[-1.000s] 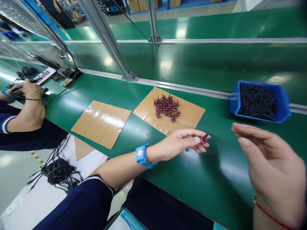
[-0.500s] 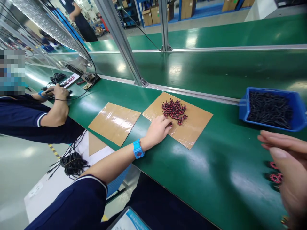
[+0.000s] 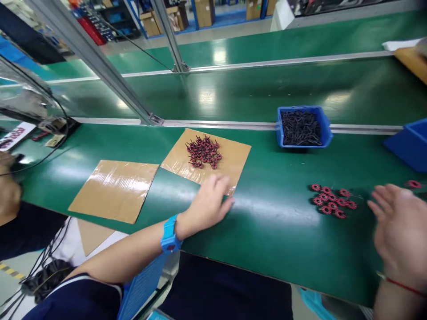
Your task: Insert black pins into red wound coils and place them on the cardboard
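My left hand [image 3: 208,200] hovers over the near edge of a brown cardboard sheet [image 3: 235,155]. Its thumb stands apart from the loosely bent fingers, and nothing shows in it. On that sheet lies a pile of small red-and-black toothed rings with dark stems [image 3: 203,151]. At the right, my right hand [image 3: 396,226] is turned palm up with fingers stretched, slightly blurred, holding nothing visible. Just left of it, a loose group of red-and-black toothed rings [image 3: 332,202] lies on the green bench [image 3: 267,235]. Another such ring [image 3: 413,183] is beyond its fingers.
A blue bin [image 3: 279,133] of black tube-like pieces stands by the metal rail. Another blue bin [image 3: 408,146] is at the right edge. A second cardboard sheet [image 3: 113,191] lies to the left. A co-worker's hand [image 3: 8,191] shows at far left, near a cable.
The view has swung to the right. My left hand has drawn back from the ring pile, its fingers loosening. My right hand has opened out beside the loose rings, which now show fully.
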Action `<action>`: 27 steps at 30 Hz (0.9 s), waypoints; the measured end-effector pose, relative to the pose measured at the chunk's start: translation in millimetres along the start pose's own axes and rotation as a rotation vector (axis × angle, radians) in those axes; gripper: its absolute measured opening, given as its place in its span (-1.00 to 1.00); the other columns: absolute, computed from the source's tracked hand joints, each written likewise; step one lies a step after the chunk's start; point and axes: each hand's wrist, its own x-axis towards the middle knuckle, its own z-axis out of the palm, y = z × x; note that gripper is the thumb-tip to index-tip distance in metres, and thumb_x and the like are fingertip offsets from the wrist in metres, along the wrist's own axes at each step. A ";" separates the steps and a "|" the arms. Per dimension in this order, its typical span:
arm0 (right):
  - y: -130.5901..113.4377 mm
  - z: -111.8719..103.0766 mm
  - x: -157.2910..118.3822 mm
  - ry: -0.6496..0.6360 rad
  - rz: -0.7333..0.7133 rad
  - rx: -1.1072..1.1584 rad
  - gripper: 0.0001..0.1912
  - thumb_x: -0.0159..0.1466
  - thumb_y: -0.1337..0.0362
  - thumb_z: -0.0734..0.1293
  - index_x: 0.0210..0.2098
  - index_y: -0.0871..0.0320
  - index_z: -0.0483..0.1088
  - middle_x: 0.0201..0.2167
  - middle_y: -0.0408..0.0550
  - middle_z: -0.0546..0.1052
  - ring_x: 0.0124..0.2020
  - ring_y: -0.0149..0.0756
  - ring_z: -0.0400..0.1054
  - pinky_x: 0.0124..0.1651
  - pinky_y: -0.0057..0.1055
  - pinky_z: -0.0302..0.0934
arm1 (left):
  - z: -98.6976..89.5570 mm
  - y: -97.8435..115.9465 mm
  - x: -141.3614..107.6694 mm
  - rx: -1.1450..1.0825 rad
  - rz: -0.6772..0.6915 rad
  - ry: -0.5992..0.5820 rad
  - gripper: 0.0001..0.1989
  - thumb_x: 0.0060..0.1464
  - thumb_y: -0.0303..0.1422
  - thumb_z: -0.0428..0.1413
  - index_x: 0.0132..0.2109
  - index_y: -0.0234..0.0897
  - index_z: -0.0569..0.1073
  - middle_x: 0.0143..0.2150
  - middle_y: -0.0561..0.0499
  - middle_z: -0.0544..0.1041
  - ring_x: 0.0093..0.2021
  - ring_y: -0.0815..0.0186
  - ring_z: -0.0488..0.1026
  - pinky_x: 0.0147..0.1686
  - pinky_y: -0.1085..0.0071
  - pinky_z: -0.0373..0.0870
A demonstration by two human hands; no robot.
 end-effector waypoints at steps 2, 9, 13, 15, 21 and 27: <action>1.6 12.0 3.2 0.027 0.077 0.047 -0.51 0.22 -0.19 0.23 -0.18 0.10 0.41 0.01 0.24 0.50 0.13 0.03 0.39 0.20 0.16 0.12 | 7.7 22.0 10.3 -0.126 0.077 -0.194 -0.51 0.19 -0.29 0.07 0.22 -0.27 0.17 0.12 -0.21 0.34 0.13 0.09 0.31 0.09 0.14 0.33; -19.2 47.8 -24.3 -0.278 0.113 0.095 -0.43 0.30 -0.18 0.19 -0.05 0.17 0.48 0.02 0.14 0.54 0.11 -0.17 0.41 0.28 -0.08 0.13 | 38.0 56.2 57.7 -0.171 0.139 -0.388 -0.48 0.17 -0.23 0.09 0.21 -0.37 0.23 0.11 -0.21 0.36 0.08 0.03 0.29 0.11 0.09 0.28; -31.5 70.2 -46.4 -0.471 0.088 0.112 -0.44 0.32 -0.18 0.16 -0.03 0.12 0.48 0.04 0.04 0.53 0.12 -0.23 0.40 0.31 -0.09 0.11 | 45.8 50.8 71.7 -0.176 0.074 -0.355 -0.53 0.17 -0.30 0.07 0.20 -0.33 0.25 0.09 -0.18 0.35 0.09 0.06 0.27 0.14 0.12 0.25; -37.0 81.8 -56.8 -0.572 0.077 0.141 -0.43 0.32 -0.19 0.16 -0.01 0.11 0.45 0.05 0.04 0.53 0.12 -0.24 0.40 0.29 -0.09 0.15 | 46.3 44.8 73.8 -0.197 0.038 -0.329 -0.57 0.16 -0.38 0.05 0.17 -0.33 0.27 0.07 -0.17 0.36 0.09 0.09 0.27 0.14 0.13 0.26; -52.4 99.9 -61.5 -0.636 -0.011 0.175 -0.44 0.34 -0.17 0.11 0.03 0.12 0.38 0.09 0.07 0.49 0.08 -0.23 0.43 0.15 -0.13 0.32 | 38.9 30.3 64.9 -0.288 -0.072 -0.315 -0.68 0.05 -0.46 0.09 -0.01 -0.26 0.30 -0.03 -0.09 0.38 0.02 0.16 0.30 0.08 0.16 0.31; -75.9 117.3 9.4 -0.370 -0.194 -0.121 -0.54 0.25 0.07 0.32 0.05 0.22 0.37 0.02 0.14 0.47 0.04 -0.21 0.38 0.12 -0.17 0.22 | 34.7 26.0 55.7 -0.218 -0.075 -0.281 -0.77 0.16 -0.34 0.10 -0.04 -0.26 0.36 -0.03 -0.09 0.38 0.00 0.14 0.27 0.08 0.17 0.27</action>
